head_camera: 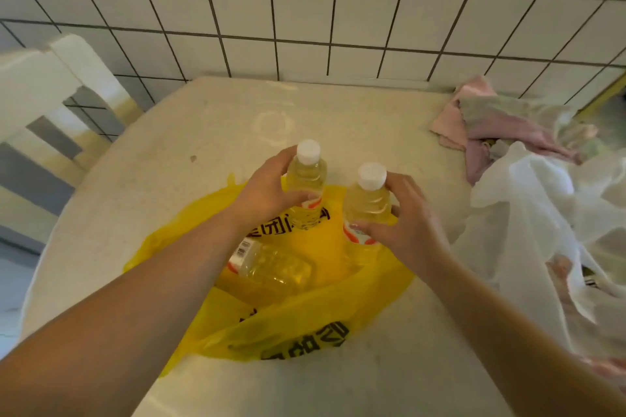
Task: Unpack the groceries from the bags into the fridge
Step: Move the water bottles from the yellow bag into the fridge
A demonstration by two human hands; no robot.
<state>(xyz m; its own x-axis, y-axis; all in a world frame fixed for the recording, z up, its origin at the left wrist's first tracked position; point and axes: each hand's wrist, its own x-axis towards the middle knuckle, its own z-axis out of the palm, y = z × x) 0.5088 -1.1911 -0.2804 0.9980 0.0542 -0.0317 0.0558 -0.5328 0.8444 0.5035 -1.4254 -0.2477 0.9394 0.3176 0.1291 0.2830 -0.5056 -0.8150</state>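
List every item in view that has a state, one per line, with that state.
left hand: grip around the left bottle.
right hand: grip around the right bottle.
left bottle: upright, capped, held.
right bottle: upright, capped, held.
third bottle: lying on its side in the bag.
yellow bag: open, flattened on the table.
white bag: crumpled, beside the yellow one.
pink cloth: bunched up.

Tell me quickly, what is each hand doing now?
Left hand: fingers grip the far bottle.
Right hand: fingers grip the near bottle.
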